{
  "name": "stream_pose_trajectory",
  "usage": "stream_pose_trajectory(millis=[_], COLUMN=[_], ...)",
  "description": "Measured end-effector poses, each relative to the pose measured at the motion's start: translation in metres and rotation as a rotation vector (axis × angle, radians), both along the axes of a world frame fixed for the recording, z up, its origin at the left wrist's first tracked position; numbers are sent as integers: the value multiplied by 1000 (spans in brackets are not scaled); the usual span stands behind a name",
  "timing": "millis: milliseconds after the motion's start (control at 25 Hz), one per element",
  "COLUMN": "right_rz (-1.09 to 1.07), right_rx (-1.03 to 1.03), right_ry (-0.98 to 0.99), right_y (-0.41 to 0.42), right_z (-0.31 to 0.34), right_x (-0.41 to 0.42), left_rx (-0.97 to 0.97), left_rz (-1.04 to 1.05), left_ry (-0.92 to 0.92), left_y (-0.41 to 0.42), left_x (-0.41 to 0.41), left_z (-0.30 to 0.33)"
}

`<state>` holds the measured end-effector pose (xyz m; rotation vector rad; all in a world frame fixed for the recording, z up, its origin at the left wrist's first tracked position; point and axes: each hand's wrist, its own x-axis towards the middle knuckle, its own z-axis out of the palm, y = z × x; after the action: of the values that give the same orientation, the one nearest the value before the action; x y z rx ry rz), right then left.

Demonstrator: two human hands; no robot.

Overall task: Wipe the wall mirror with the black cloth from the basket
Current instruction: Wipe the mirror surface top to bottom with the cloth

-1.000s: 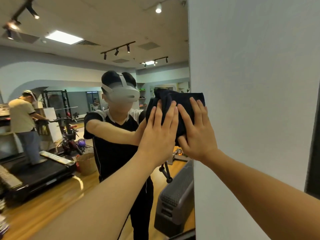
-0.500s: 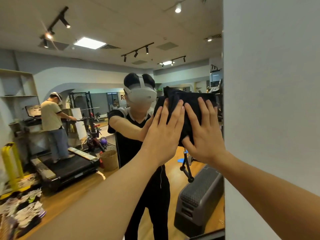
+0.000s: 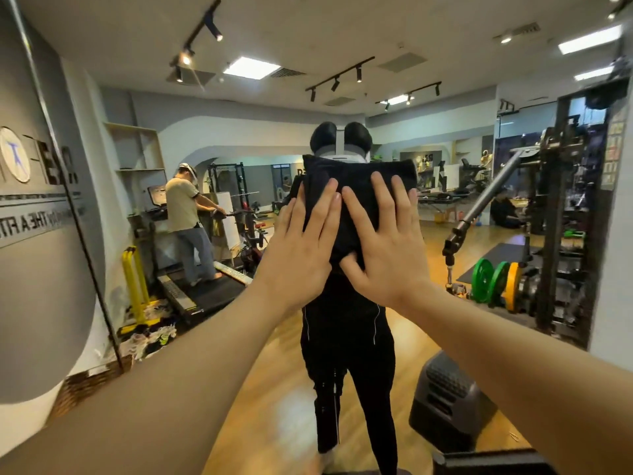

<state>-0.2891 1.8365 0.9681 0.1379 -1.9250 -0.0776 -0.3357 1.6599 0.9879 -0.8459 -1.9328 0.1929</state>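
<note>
The wall mirror (image 3: 445, 200) fills almost the whole head view and reflects a gym room. A folded black cloth (image 3: 356, 176) lies flat against the glass at centre, a bit above eye level. My left hand (image 3: 301, 248) presses on the cloth's left part with straight fingers. My right hand (image 3: 383, 241) presses on its right part beside the left hand, fingers spread, thumb on the cloth's lower edge. My own reflection stands behind the cloth, mostly hidden by it and by my hands. No basket shows.
The mirror's dark left frame edge (image 3: 85, 241) runs diagonally beside a grey wall (image 3: 30, 269) with lettering. A dark object (image 3: 486, 462) sits low at the bottom right. In the reflection are a person on a treadmill, a weight rack and a black step box.
Both hands have slid the cloth leftward across the glass, away from the mirror's right edge. The white wall on the right has left the view and the left frame edge has appeared.
</note>
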Motion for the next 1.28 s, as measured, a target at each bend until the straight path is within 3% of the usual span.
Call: stream_pose_trajectory(millis=[640,920,1280], right_rz=[64,60,122], right_rx=[43,54,185], right_ry=[-17,-69,-105], right_y=[-219,-302,-319], right_z=[-2,-8,-60], right_x=[-86,-113,-120], left_rx=[8,31,162], left_rz=[84,82,-35], left_ry=[11,-74,-226], left_y=[-222,-304,-331], left_x=[-65,-94,-102], left_z=[-2,-12,-82])
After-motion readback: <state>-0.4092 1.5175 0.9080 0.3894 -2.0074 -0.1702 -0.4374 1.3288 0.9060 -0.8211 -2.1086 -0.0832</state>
